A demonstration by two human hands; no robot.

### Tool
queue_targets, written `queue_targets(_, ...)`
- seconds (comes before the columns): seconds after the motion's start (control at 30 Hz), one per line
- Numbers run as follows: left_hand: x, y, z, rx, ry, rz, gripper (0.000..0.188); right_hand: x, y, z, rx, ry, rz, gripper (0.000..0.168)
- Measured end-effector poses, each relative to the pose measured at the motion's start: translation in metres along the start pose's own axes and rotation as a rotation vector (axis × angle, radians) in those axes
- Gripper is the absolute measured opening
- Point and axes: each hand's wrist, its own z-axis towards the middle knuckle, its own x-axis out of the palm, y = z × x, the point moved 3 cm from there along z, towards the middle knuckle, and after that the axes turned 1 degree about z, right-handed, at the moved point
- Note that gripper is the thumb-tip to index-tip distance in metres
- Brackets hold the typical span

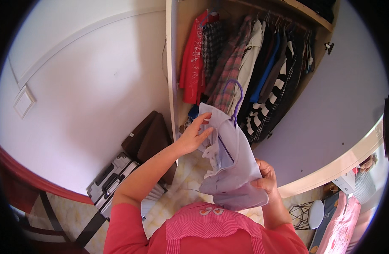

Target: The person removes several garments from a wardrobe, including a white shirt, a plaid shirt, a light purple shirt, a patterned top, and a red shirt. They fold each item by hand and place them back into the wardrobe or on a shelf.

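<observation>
A pale lavender-grey garment with a collar [242, 149] hangs in front of me on a purple hanger [237, 95], whose hook rises above the neck opening. With fingers spread, my left hand [196, 131] touches the garment's left part near the collar; whether it grips the cloth is not clear. My right hand [266, 177] pinches the garment's right side between thumb and fingers. White ruffled trim shows along the front opening. Beyond it stands an open wardrobe [172, 79] with a row of hung clothes, among them a red embroidered jacket [193, 63] and a plaid shirt [231, 73].
The wardrobe door [327, 111] stands open on the right. At the left, a silver suitcase [113, 181] and brown folded cushions [150, 136] lean by the white wall [86, 79]. A wire-framed stool [308, 216] and a bed with pink bedding [338, 228] are at the lower right.
</observation>
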Motion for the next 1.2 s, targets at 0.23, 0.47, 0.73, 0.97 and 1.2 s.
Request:
queue_targets(0.23,-0.018,0.032,0.052,-0.016,-0.055,-0.021,0.057,-0.023,0.0,0.097,-0.05,0.012,0.085,0.04)
queue_targets(0.47,-0.043,0.044,0.145,0.055,-0.254,0.011,0.05,-0.049,0.014,0.225,-0.159,0.089,0.191,0.038)
queue_targets(0.73,-0.014,0.057,0.264,0.177,-0.283,-0.023,0.046,-0.082,0.087,0.353,-0.394,0.008,0.151,0.032)
queue_targets(0.97,-0.006,0.105,0.343,0.136,-0.224,-0.347,0.046,-0.085,0.151,0.44,-0.673,-0.042,-0.089,0.031)
queue_targets(1.2,-0.048,0.106,0.44,0.173,-0.355,-0.533,0.035,-0.099,0.209,0.586,-0.864,-0.339,-0.395,0.022)
